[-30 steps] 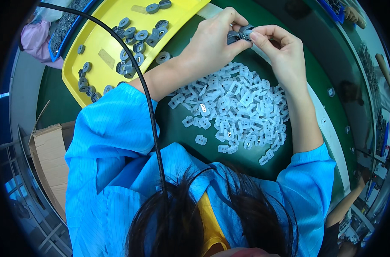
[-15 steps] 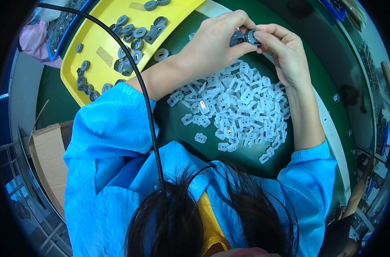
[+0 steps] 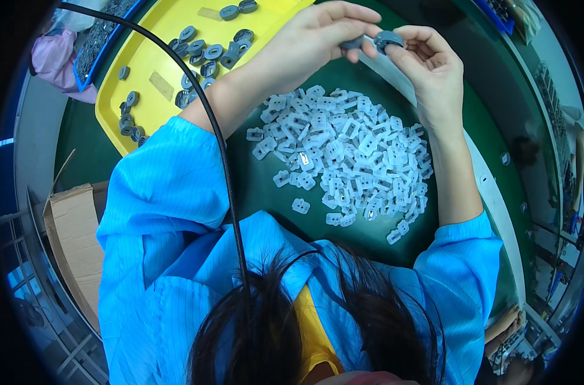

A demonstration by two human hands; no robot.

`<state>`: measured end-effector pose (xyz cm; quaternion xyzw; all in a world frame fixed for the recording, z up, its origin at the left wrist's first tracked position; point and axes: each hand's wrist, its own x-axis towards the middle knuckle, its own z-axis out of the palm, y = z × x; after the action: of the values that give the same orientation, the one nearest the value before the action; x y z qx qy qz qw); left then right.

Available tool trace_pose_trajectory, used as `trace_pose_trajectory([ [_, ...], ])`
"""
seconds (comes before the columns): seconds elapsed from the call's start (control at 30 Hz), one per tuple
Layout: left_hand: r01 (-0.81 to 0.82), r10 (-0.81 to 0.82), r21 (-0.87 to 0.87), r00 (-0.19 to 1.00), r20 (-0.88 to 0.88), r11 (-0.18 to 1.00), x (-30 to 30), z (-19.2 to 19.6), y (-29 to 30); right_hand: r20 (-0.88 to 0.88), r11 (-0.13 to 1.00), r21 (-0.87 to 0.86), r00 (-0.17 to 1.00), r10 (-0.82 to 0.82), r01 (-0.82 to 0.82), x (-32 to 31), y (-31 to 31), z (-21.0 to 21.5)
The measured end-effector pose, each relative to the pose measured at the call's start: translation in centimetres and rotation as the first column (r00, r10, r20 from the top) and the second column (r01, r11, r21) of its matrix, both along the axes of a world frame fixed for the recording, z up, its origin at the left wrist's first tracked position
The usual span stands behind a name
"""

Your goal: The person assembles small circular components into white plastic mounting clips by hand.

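My right hand (image 3: 431, 67) pinches a dark grey, rounded plastic piece (image 3: 388, 40) between thumb and fingers, above the far side of the green table. Just left of it my left hand (image 3: 314, 42) has its thumb and fingers closed on another grey plastic piece (image 3: 352, 43), mostly hidden by the fingers. A small gap separates the two pieces. Nearer to me than both hands lies a heap of translucent white plastic parts (image 3: 362, 151), a few with shiny metal in them. My left forearm reaches across the edge of a yellow tray (image 3: 157, 48) holding several grey oval pieces (image 3: 213, 52).
A black cable (image 3: 223, 154) hangs across the view in front of my left arm. A blue-edged bin (image 3: 106, 48) and a pink cloth (image 3: 54, 61) are at the far left. An opened cardboard box (image 3: 77, 237) stands at the left. Another person's hand (image 3: 507, 323) shows at the lower right.
My hands, which were together at the grey pieces, have drawn apart, the left one moving left and away from me. The right hand's piece has turned. The yellow tray has shifted slightly right.
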<state>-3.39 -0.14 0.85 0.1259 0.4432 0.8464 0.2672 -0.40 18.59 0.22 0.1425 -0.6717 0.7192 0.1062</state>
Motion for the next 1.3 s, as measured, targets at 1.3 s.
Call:
trace_pose_trajectory([
  [1.3, -0.341, -0.254, -0.648, 0.72, -0.646, 0.681, 1.5, -0.7, 0.0, -0.004, 0.822, 0.57, 1.0, -0.014, 0.013, 0.8, 0.4, 1.1],
])
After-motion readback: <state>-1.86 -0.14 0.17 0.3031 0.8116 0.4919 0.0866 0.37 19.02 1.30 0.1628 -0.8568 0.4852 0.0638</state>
